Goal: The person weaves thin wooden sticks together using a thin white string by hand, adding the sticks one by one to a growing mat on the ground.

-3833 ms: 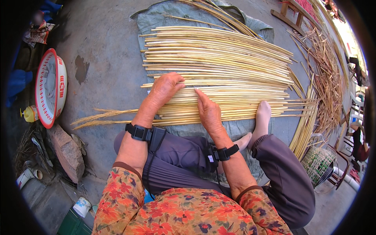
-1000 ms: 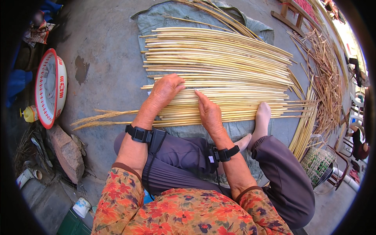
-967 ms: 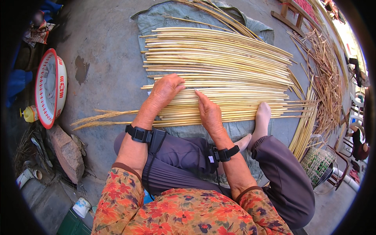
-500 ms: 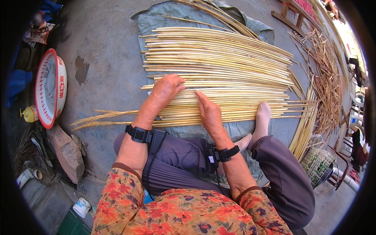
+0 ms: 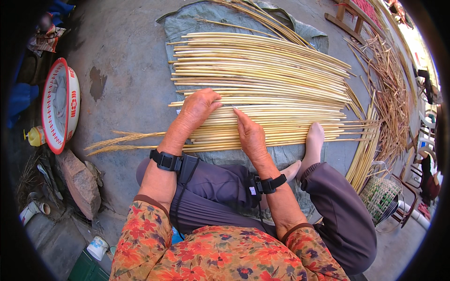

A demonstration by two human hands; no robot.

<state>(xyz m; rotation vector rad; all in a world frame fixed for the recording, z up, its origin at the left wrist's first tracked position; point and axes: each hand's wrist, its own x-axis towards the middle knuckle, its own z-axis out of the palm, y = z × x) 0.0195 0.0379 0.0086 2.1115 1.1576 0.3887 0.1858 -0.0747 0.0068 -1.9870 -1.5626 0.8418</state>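
Observation:
A wide row of pale yellow peeled stalks (image 5: 262, 65) lies side by side, running left to right in front of me. My left hand (image 5: 199, 107) is over the row's left part, thumb and fingertips pinched together. Just right of it is my right hand (image 5: 251, 135), thumb and forefinger closed, with a tiny light tip showing at their ends. Whatever either hand pinches is too small to name. A small gap separates the two sets of fingertips. Two stalks with feathery tops (image 5: 123, 139) stick out left beneath my left forearm.
My foot (image 5: 315, 136) rests on the row's right end. A grey-green sheet (image 5: 180, 24) lies underneath. Left stands a red-rimmed white enamel basin (image 5: 74, 110), near a rock (image 5: 79, 182). Brown husks (image 5: 389, 89) are heaped right, above a woven basket (image 5: 380, 193).

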